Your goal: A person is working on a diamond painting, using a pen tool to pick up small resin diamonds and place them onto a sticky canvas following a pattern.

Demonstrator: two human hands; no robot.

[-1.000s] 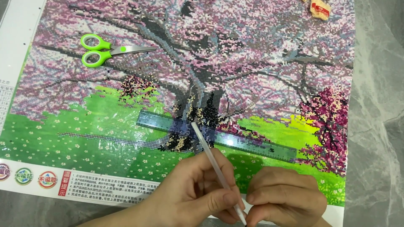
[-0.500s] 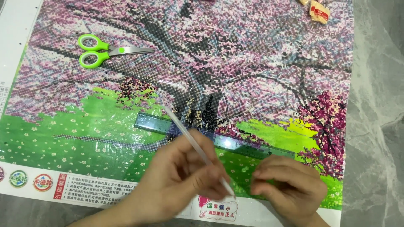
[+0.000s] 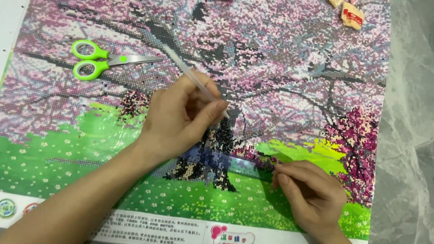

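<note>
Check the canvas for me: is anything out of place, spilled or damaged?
Nothing looks damaged or spilled. The green-handled scissors lie closed on the canvas, and a small wrapped packet sits at its top right edge. The ruler lies slightly askew under the right hand.

The left hand [image 3: 181,119] has moved up from the canvas's lower edge to the dark trunk [image 3: 221,140], carrying the pen [image 3: 194,79]; a second ago it sat low beside the right hand, pen tip pointing up toward the ruler. The right hand [image 3: 309,196] has parted from the left and now rests its fingertips on the ruler [image 3: 246,160] at the right. The view has shifted too: the scissors [image 3: 106,58] appear lower in the picture and the printed bottom strip [image 3: 181,228] shows more.
</note>
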